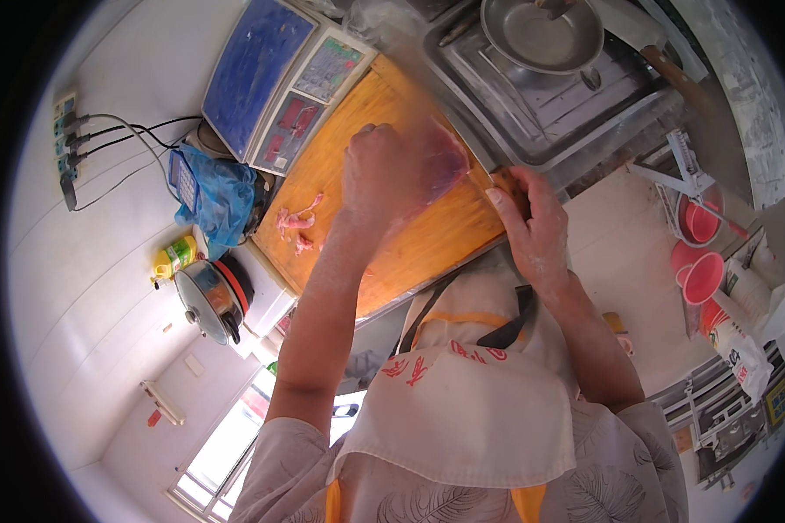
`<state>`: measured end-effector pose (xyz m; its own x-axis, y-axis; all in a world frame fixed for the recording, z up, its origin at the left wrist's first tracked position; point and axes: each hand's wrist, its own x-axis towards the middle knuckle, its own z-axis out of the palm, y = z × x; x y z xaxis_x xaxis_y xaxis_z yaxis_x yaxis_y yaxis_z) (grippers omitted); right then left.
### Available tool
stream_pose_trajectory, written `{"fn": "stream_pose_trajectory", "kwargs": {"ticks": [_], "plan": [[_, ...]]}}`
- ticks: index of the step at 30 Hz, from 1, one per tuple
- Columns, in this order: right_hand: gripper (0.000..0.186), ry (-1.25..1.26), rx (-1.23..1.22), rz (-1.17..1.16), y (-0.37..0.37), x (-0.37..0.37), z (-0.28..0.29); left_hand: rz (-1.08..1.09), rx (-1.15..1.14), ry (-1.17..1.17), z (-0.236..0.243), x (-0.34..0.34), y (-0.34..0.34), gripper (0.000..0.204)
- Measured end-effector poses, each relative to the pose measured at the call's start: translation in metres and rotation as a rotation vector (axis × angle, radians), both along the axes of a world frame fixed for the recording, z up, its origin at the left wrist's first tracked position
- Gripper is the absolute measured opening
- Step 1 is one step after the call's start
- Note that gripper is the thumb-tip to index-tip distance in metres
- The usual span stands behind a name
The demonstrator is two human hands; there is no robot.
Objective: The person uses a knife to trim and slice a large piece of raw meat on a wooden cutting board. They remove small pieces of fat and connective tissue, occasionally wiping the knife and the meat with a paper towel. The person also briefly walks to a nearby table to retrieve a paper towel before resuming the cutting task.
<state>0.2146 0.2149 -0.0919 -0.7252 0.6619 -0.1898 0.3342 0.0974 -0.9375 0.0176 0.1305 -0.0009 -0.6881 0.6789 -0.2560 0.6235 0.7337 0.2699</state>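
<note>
A slab of raw meat [446, 166], pinkish-purple with a pale edge, lies on the orange-brown wooden cutting board [445, 228]. My left hand [379, 170] is closed at the meat's left side, its fingertips hidden and partly smeared. At the board's right edge my right hand [536, 222] wraps around a brown wooden handle [516, 193], seemingly a knife's; I cannot make out a blade. Small pink meat scraps [295, 223] sit on the board to the left of my left forearm.
A scale [266, 74] with a blue platform borders the board at upper left. Beyond its right side stand a metal tray [532, 131] and a steel pan [545, 39]. A blue plastic bag [218, 192] and lidded pot [205, 301] are left; pink scoops [702, 277] are right.
</note>
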Motion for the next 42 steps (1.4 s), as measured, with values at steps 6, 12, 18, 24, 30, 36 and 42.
{"fn": "stream_pose_trajectory", "kwargs": {"ticks": [6, 12, 18, 24, 30, 36, 42], "plan": [[0.034, -0.049, -0.364, 0.121, 0.008, 0.004, 0.006, 0.158, 0.105, 0.020, -0.056, -0.024, -0.062, 0.022], [0.036, -0.121, -0.679, 0.220, 0.015, -0.007, 0.024, 0.310, 0.236, -0.170, -0.059, -0.020, -0.079, 0.015], [0.041, -0.162, -0.856, 0.347, 0.020, -0.017, 0.028, 0.434, 0.298, -0.319, -0.057, -0.020, -0.078, 0.012], [0.042, -0.209, -0.817, 0.440, 0.027, -0.032, 0.023, 0.521, 0.321, -0.523, -0.050, -0.029, -0.072, 0.012], [0.044, -0.294, -0.819, 0.533, 0.039, -0.028, 0.031, 0.551, 0.348, -0.580, -0.050, -0.032, -0.073, 0.016], [0.047, -0.306, -0.802, 0.549, 0.039, -0.042, 0.027, 0.625, 0.400, -0.672, -0.046, -0.035, -0.071, 0.015], [0.047, -0.371, -0.724, 0.541, 0.043, -0.033, 0.045, 0.622, 0.345, -0.696, -0.043, -0.035, -0.077, 0.010]]}}
